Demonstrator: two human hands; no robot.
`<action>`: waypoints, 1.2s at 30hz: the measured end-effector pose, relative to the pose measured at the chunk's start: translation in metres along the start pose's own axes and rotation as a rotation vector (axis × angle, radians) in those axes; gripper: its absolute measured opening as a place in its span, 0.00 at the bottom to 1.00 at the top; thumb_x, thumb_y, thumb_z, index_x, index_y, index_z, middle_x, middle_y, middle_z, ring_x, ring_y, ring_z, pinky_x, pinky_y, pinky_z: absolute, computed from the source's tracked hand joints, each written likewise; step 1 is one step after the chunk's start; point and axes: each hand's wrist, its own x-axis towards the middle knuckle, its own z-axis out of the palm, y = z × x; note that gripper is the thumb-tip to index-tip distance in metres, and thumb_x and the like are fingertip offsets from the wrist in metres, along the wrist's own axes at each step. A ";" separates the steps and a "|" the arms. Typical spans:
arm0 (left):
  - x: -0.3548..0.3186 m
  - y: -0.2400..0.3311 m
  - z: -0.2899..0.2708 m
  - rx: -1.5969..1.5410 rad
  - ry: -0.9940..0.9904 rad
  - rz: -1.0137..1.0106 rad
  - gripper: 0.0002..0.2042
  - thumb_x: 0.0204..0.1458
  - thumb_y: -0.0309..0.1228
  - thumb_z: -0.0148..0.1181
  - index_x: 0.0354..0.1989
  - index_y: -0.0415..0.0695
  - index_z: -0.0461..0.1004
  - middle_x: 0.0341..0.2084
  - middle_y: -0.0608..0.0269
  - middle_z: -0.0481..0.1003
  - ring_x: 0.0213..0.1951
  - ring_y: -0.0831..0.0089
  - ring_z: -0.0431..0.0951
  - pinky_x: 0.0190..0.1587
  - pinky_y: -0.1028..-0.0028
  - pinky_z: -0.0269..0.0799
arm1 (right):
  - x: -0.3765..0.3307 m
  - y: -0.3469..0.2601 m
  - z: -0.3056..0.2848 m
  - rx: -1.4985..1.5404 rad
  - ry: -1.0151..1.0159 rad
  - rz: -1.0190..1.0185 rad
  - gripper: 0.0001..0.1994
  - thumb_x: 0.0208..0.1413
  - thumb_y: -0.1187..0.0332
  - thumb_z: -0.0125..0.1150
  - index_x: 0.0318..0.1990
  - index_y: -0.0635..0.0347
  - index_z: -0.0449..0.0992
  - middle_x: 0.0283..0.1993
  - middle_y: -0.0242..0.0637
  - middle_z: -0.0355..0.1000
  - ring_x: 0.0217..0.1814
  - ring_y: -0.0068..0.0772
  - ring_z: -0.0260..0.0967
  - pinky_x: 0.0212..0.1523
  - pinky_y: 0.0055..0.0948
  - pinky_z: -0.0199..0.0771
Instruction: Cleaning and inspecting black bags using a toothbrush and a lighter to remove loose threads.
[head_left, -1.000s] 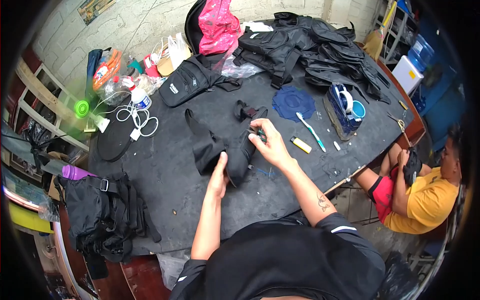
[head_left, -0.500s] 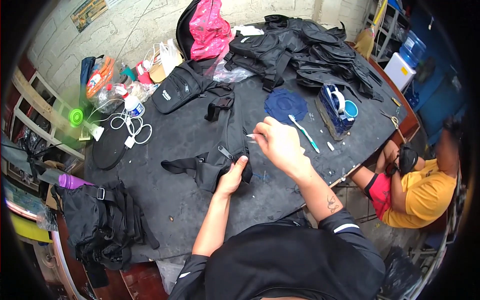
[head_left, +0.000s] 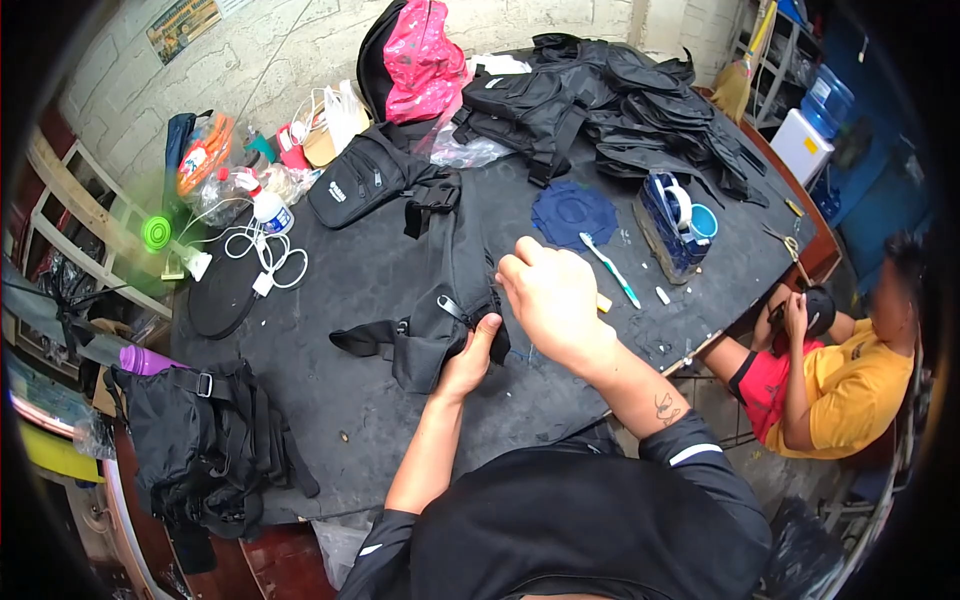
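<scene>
A black bag (head_left: 440,290) with a zipper, strap and buckle lies lengthwise in front of me on the dark table. My left hand (head_left: 468,362) grips its near right edge, thumb on top beside the zipper pull (head_left: 452,308). Just right of the bag's edge, my right hand (head_left: 550,300) is closed in a fist. A small yellowish end (head_left: 603,302) sticks out behind that fist; the rest of the object is hidden in the fingers. Beyond the held bag lies another black bag (head_left: 355,190) with zipped pockets.
Black bags (head_left: 640,110) are heaped at the back right, and more black bags (head_left: 210,440) at the near left. A toothbrush (head_left: 610,270), blue cloth (head_left: 573,215), tape dispenser (head_left: 672,225), spray bottle (head_left: 268,208) and scissors (head_left: 785,238) lie around. A person (head_left: 840,380) sits at the right.
My right hand has turned over and lowered slightly; the pale pointed tip at its fingers no longer shows, and a yellowish end now does. My left hand keeps its grip. The seated person's hands moved.
</scene>
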 end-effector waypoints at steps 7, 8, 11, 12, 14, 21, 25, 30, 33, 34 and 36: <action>-0.003 -0.011 -0.018 0.110 0.020 -0.152 0.10 0.55 0.32 0.55 0.37 0.37 0.73 0.31 0.66 0.74 0.35 0.76 0.71 0.40 0.75 0.67 | -0.018 -0.017 -0.025 0.006 -0.091 -0.116 0.05 0.40 0.70 0.60 0.22 0.55 0.69 0.23 0.32 0.61 0.21 0.33 0.64 0.26 0.32 0.64; -0.003 -0.017 -0.020 0.137 0.077 -0.079 0.09 0.55 0.32 0.55 0.34 0.36 0.72 0.27 0.69 0.72 0.31 0.78 0.69 0.35 0.75 0.67 | -0.014 -0.019 -0.031 -0.012 -0.054 -0.089 0.05 0.41 0.70 0.61 0.23 0.55 0.70 0.24 0.33 0.61 0.21 0.34 0.63 0.25 0.31 0.64; 0.002 0.007 0.000 0.089 0.127 0.119 0.09 0.55 0.32 0.55 0.34 0.37 0.72 0.26 0.69 0.72 0.30 0.78 0.69 0.35 0.76 0.67 | -0.006 -0.011 -0.027 0.017 0.006 -0.038 0.06 0.42 0.69 0.62 0.23 0.55 0.70 0.24 0.33 0.61 0.21 0.35 0.63 0.25 0.31 0.64; -0.001 0.011 -0.003 0.152 0.087 0.064 0.10 0.55 0.32 0.55 0.38 0.37 0.73 0.31 0.66 0.74 0.34 0.77 0.71 0.40 0.75 0.67 | -0.003 -0.010 -0.026 0.003 0.007 -0.045 0.06 0.43 0.69 0.61 0.24 0.56 0.70 0.24 0.33 0.62 0.21 0.36 0.63 0.24 0.31 0.63; 0.002 0.018 0.002 0.136 0.083 0.127 0.11 0.55 0.33 0.55 0.41 0.37 0.72 0.33 0.65 0.74 0.36 0.76 0.72 0.42 0.75 0.67 | 0.000 -0.011 -0.021 0.014 0.019 -0.049 0.06 0.43 0.69 0.61 0.24 0.56 0.70 0.25 0.33 0.62 0.21 0.36 0.63 0.24 0.32 0.63; 0.010 0.024 -0.007 -0.179 0.070 0.049 0.18 0.59 0.39 0.47 0.48 0.36 0.68 0.44 0.61 0.71 0.47 0.72 0.69 0.51 0.73 0.63 | -0.010 -0.017 -0.023 0.172 0.021 -0.093 0.06 0.42 0.70 0.63 0.25 0.57 0.70 0.26 0.34 0.63 0.21 0.36 0.63 0.24 0.31 0.64; 0.034 0.038 -0.025 -0.912 0.012 -0.017 0.28 0.60 0.49 0.38 0.53 0.34 0.63 0.51 0.54 0.67 0.54 0.62 0.67 0.56 0.64 0.63 | -0.038 0.007 0.007 1.143 0.094 0.400 0.17 0.44 0.61 0.67 0.35 0.58 0.67 0.21 0.25 0.56 0.16 0.19 0.52 0.18 0.19 0.52; 0.048 0.022 -0.041 -1.363 -0.223 0.016 0.28 0.58 0.49 0.39 0.56 0.36 0.62 0.55 0.51 0.65 0.56 0.57 0.64 0.61 0.60 0.54 | -0.074 0.014 0.068 2.625 -0.456 0.828 0.25 0.57 0.42 0.41 0.45 0.54 0.69 0.26 0.28 0.68 0.14 0.16 0.46 0.19 0.19 0.51; 0.040 0.034 -0.034 -1.423 -0.150 -0.120 0.29 0.58 0.50 0.38 0.57 0.37 0.62 0.55 0.52 0.65 0.57 0.56 0.63 0.62 0.59 0.52 | -0.043 0.025 0.063 2.474 -0.021 1.132 0.14 0.54 0.48 0.52 0.32 0.47 0.70 0.22 0.24 0.66 0.12 0.18 0.48 0.16 0.18 0.51; 0.038 0.043 -0.027 -1.266 -0.121 -0.164 0.28 0.57 0.49 0.41 0.57 0.36 0.62 0.55 0.52 0.65 0.57 0.56 0.63 0.61 0.58 0.53 | -0.031 0.030 0.054 2.511 0.141 1.274 0.11 0.52 0.52 0.58 0.27 0.46 0.68 0.17 0.22 0.62 0.11 0.18 0.48 0.15 0.18 0.50; 0.029 0.040 -0.026 -0.946 0.041 -0.178 0.25 0.57 0.42 0.48 0.55 0.36 0.62 0.52 0.53 0.68 0.56 0.59 0.64 0.60 0.59 0.55 | -0.024 0.040 0.051 2.527 0.191 1.297 0.09 0.54 0.57 0.57 0.27 0.46 0.69 0.13 0.22 0.56 0.10 0.18 0.47 0.15 0.19 0.49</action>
